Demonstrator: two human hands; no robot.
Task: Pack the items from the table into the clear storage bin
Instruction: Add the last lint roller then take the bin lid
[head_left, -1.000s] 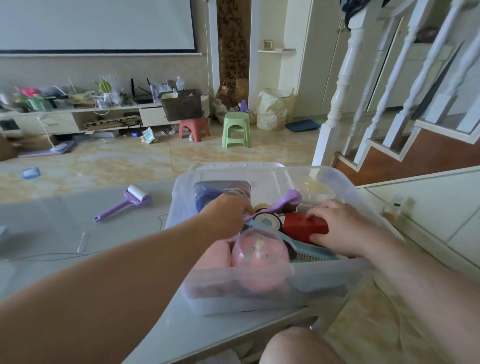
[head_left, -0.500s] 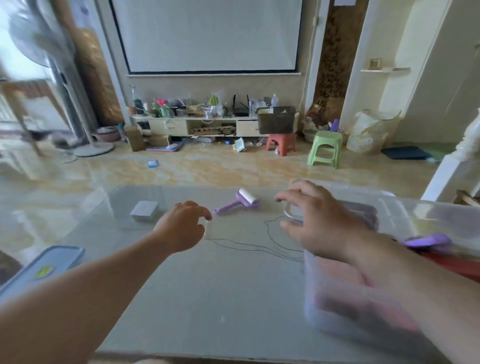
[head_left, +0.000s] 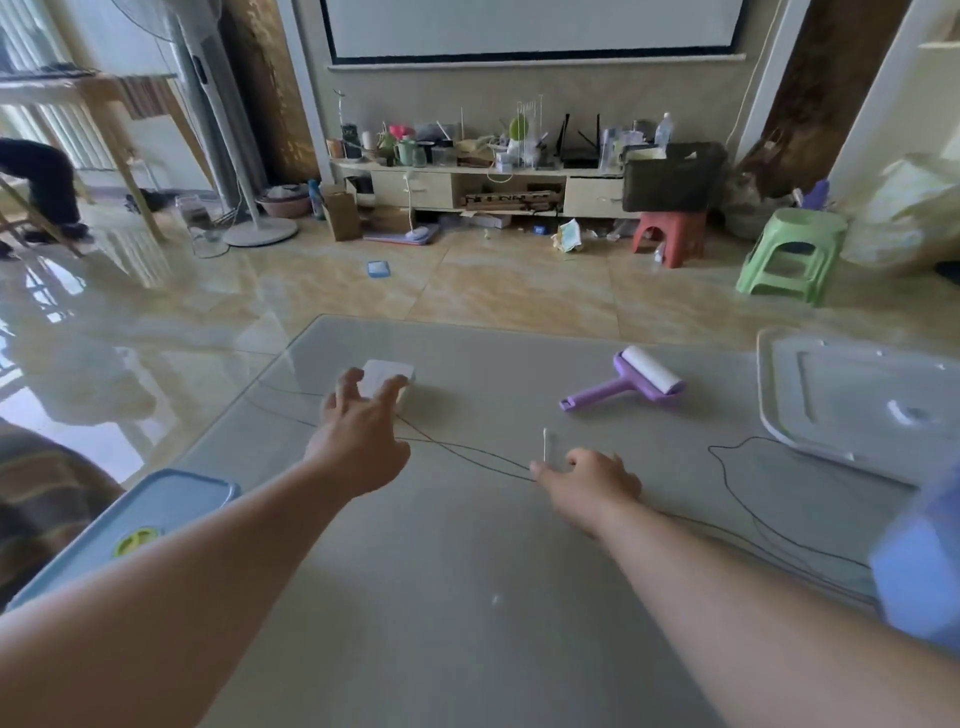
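1. Two hands are reaching out over the glass table (head_left: 467, 597) in the middle of the frame; the clear storage bin itself is not showing, only its pale lid (head_left: 852, 400) lying flat at the right edge.
2. Left of centre, the left hand (head_left: 358, 441) is hovering at a small white box (head_left: 387, 379), its fingers (head_left: 349, 382) spreading apart around the near side of the box; whether they are touching it cannot be told.
3. Just right of centre, the right hand (head_left: 589, 480) is lying low on the glass with its fingers curling beside a small clear packet holding a cotton swab (head_left: 548, 449); the fingertips are at the packet's lower end, but whether they are pinching it cannot be told.
4. Right of centre, beyond the right hand, a purple lint roller (head_left: 631, 384) is lying on the glass with its white roll pointing to the right and its handle to the left, well apart from both hands.
5. A thin dark cord (head_left: 467, 454) is trailing across the table from the white box, past the right hand, and looping toward the lid.
6. At the lower left, a blue lid (head_left: 156, 509) with a yellow-green mark is resting at the table's edge.
7. At the lower right edge, a blurred blue thing (head_left: 919, 571) is cutting into the frame.
8. Across the upper part, on the tiled floor, a red stool (head_left: 670, 236) and a green stool (head_left: 789, 254) are standing before a cluttered low cabinet (head_left: 415, 187).
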